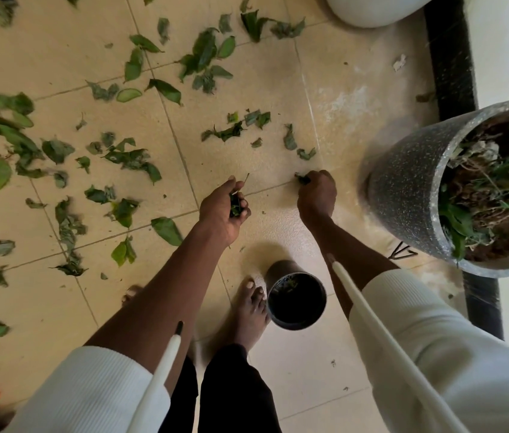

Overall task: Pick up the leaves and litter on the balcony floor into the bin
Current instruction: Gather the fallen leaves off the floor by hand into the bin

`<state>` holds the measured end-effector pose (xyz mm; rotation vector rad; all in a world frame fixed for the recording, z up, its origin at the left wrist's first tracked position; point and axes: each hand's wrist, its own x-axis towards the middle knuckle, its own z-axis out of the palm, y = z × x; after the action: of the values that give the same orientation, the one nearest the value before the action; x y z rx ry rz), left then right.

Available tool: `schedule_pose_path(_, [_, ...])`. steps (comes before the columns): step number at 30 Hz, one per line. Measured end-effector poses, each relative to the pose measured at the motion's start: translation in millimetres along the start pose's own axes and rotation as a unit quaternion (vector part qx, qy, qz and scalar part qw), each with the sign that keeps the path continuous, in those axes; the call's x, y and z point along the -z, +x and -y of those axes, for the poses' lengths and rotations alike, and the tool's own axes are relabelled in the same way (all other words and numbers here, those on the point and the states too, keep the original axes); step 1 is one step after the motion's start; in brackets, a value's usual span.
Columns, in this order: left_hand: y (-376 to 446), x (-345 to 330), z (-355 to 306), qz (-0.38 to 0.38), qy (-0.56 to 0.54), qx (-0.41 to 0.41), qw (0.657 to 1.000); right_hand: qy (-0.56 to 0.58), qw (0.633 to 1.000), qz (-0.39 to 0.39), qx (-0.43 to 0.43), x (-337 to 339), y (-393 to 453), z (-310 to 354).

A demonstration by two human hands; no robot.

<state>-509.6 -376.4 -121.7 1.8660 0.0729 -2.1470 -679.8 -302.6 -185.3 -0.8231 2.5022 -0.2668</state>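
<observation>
The tiled balcony floor (262, 89) is strewn with green leaves (131, 157), thickest at the far left. The dark bin (296, 300) stands near, between the arms, beside a bare foot. The left hand (223, 212) is curled round a small wad of leaves; the right hand (317, 195) pinches a leaf scrap (301, 178) at the floor. Leaves look light, limp and tearable: best pinched at stem or gathered in bunches.

My ribbed white cloth sleeves (91, 389) look matt. At two o'clock a speckled, stone-like planter (409, 195); underfoot, matt beige tiles (262, 89); the dark bin (297, 300) looks smooth.
</observation>
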Motion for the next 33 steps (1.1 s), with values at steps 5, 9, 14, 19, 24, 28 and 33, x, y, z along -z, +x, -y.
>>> schedule_pose_path(5, [-4, 5, -6, -0.001, -0.01, -0.003, 1.0, 0.061, 0.997, -0.01, 0.046, 3, 19, 27])
schedule_pose_path(9, [2, 9, -15, -0.006, -0.02, -0.009, 1.0, -0.046, 0.997, -0.004, 0.063, -6, 23, 37])
schedule_pose_path(14, [3, 14, -18, -0.008, -0.027, -0.004, 1.0, -0.061, 0.986, 0.038, 0.153, -12, 9, 34])
schedule_pose_path(19, [0, 15, -23, -0.011, -0.031, -0.004, 0.999, -0.002, 0.991, 0.041, 0.128, -4, 38, 58])
schedule_pose_path(24, [3, 22, -28, -0.012, -0.031, -0.011, 0.999, -0.103, 0.99, 0.026, 0.088, -12, 56, 69])
schedule_pose_path(28, [4, 26, -27, -0.015, -0.029, -0.011, 0.999, -0.097, 0.992, 0.005, 0.085, -19, 41, 66])
schedule_pose_path(33, [3, 31, -33, -0.022, -0.036, -0.008, 0.999, -0.09, 0.979, 0.083, 0.165, -12, 31, 68])
